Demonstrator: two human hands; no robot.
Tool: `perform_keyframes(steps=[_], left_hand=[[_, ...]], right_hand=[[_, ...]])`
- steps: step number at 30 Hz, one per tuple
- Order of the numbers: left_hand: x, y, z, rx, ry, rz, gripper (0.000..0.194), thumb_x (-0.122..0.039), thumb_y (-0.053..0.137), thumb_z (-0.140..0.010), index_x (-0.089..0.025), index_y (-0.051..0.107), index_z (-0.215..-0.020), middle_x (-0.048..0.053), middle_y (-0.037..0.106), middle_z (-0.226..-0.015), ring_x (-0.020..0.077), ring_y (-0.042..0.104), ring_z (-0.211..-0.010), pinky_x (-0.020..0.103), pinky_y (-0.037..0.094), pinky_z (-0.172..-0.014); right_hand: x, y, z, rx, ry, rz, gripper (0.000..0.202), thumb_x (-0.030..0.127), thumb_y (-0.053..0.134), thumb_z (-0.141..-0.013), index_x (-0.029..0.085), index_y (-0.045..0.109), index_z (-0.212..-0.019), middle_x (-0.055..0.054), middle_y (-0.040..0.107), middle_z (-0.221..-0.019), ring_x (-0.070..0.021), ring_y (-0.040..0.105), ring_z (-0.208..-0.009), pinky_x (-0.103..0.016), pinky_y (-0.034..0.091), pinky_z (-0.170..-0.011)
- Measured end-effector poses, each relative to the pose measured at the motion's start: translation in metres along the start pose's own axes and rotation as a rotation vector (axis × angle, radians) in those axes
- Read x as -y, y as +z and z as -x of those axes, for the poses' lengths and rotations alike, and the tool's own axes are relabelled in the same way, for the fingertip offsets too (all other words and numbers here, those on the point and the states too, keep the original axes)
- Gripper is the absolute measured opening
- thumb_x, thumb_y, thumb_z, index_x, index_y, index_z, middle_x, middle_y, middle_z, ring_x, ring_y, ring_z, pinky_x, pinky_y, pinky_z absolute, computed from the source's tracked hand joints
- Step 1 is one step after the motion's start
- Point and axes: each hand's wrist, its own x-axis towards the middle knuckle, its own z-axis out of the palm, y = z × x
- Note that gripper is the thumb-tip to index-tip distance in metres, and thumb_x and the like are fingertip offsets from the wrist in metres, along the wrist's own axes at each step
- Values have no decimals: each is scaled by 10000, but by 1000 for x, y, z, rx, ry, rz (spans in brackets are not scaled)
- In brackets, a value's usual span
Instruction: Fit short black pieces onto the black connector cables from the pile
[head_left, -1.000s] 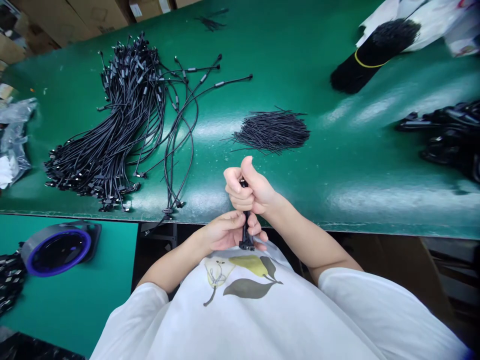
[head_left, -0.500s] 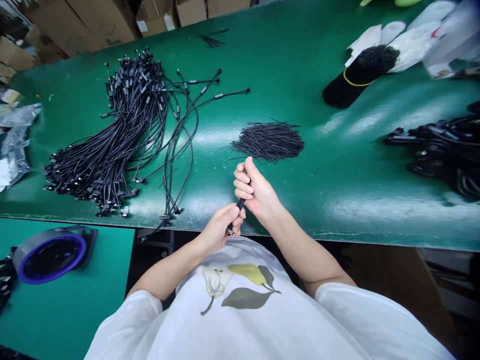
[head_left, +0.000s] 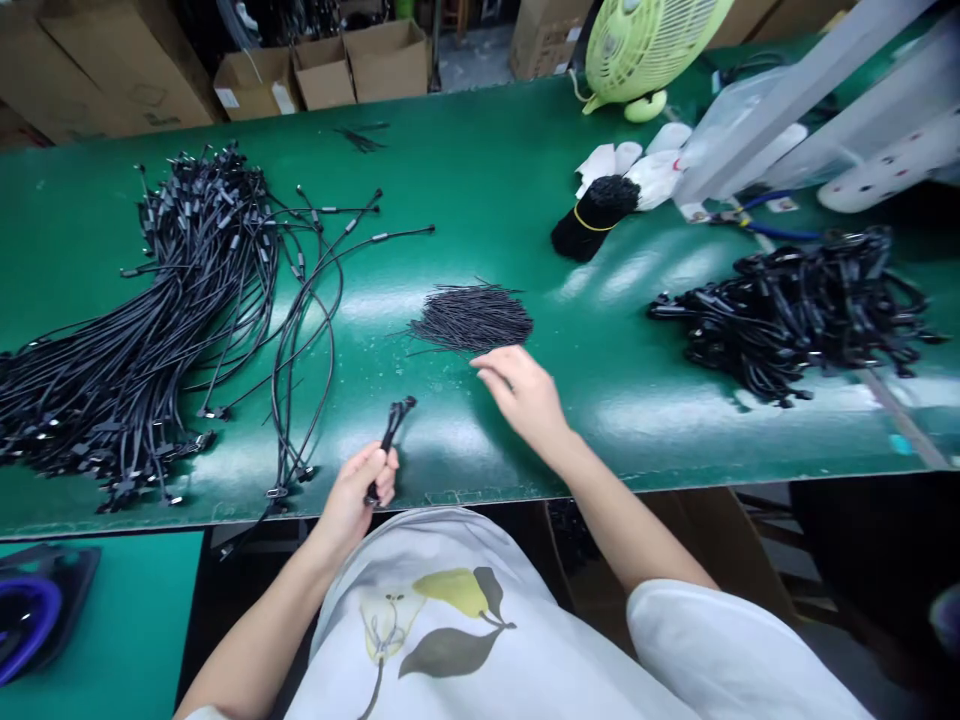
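Note:
My left hand (head_left: 364, 482) is closed around a folded black cable (head_left: 392, 424), near the table's front edge. The cable's doubled end sticks up and to the right out of the fist, and part of it is hidden by the fingers. My right hand (head_left: 523, 392) reaches over the table, its fingertips at the near edge of a pile of short black ties (head_left: 474, 318). Its thumb and forefinger look slightly apart, and I see nothing between them. Left of the hands lie several loose black cables (head_left: 328, 310) and a large bundle of cables (head_left: 202, 270).
A bundle of black ties (head_left: 592, 220) with a yellow band stands at the back right. To the right lies a heap of coiled black cables (head_left: 787, 310), with a grey post (head_left: 795, 110) behind it. A green fan (head_left: 649, 50) stands at the far edge.
My right hand has let go of the folded cable and moved forward to the tie pile. My left hand keeps the cable, now apart from the right. The view has swung right.

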Motion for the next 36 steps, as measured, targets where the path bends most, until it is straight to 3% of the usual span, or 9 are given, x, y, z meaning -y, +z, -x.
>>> perform_keyframes(steps=[2, 5, 16, 21, 24, 26, 30, 33, 36], left_hand=[[-5, -1, -2, -9, 27, -3, 349, -426, 756, -735, -121, 596, -795, -67, 368, -556, 41, 313, -472, 168, 259, -433], [-8, 7, -6, 23, 18, 6, 374, -428, 750, -743, -108, 632, -895, -65, 372, -564, 42, 314, -477, 170, 249, -434], [-3, 12, -6, 55, 15, 35, 427, -441, 739, -755, -145, 568, -1010, -77, 385, -571, 45, 303, -463, 169, 221, -425], [-4, 14, 0, 100, 32, 34, 380, -423, 707, -798, -175, 525, -1022, -78, 399, -579, 51, 320, -473, 165, 239, -434], [-6, 23, 1, 157, 20, 54, 443, -427, 705, -801, -180, 516, -1116, -77, 401, -588, 54, 315, -472, 169, 247, -438], [-8, 32, 0, 200, 14, 70, 527, -428, 703, -802, -185, 494, -1221, -78, 394, -590, 58, 309, -472, 174, 247, -441], [-9, 42, -12, 208, 117, 55, 589, -446, 678, -808, -149, 516, -1290, -71, 387, -597, 67, 313, -486, 190, 271, -454], [-8, 36, -19, 113, 252, -131, 511, -435, 608, -850, -130, 580, -1259, -36, 469, -652, 79, 361, -506, 208, 321, -481], [-8, 26, -19, -6, 435, -450, 427, -319, 567, -865, -195, 612, -1271, 30, 616, -846, 128, 523, -669, 229, 430, -623]], right_hand=[[-34, -20, -15, -77, -91, 394, 239, 266, 490, -927, 200, 685, -1048, -128, 602, -1140, -250, 551, -1031, -400, 451, -876], [-67, -30, -33, 47, -213, 670, 232, 214, 485, -919, 170, 684, -1032, -138, 611, -1162, -261, 549, -1001, -393, 436, -843], [-73, -22, -33, -27, -247, 704, 209, 246, 460, -952, 168, 654, -936, -107, 651, -996, -230, 547, -882, -351, 380, -767], [-50, -31, -23, -261, -158, 661, 206, 262, 462, -936, 176, 640, -878, -101, 625, -934, -221, 551, -849, -355, 390, -742], [-19, -23, -2, -447, -67, 449, 172, 276, 499, -909, 189, 612, -813, -67, 584, -848, -189, 528, -756, -338, 410, -705], [7, -9, 17, -379, -28, 196, 163, 277, 521, -898, 202, 583, -768, -34, 560, -793, -165, 510, -711, -311, 418, -669], [50, 23, 54, -25, -25, -123, 144, 226, 540, -880, 213, 558, -737, 0, 542, -734, -142, 503, -662, -277, 411, -607], [60, 37, 62, -51, -194, 41, 131, 180, 531, -869, 211, 565, -746, -16, 543, -754, -141, 492, -653, -283, 403, -608], [58, 43, 53, -66, -591, 376, 170, 141, 510, -883, 207, 582, -744, -43, 592, -784, -154, 506, -687, -306, 394, -643]])
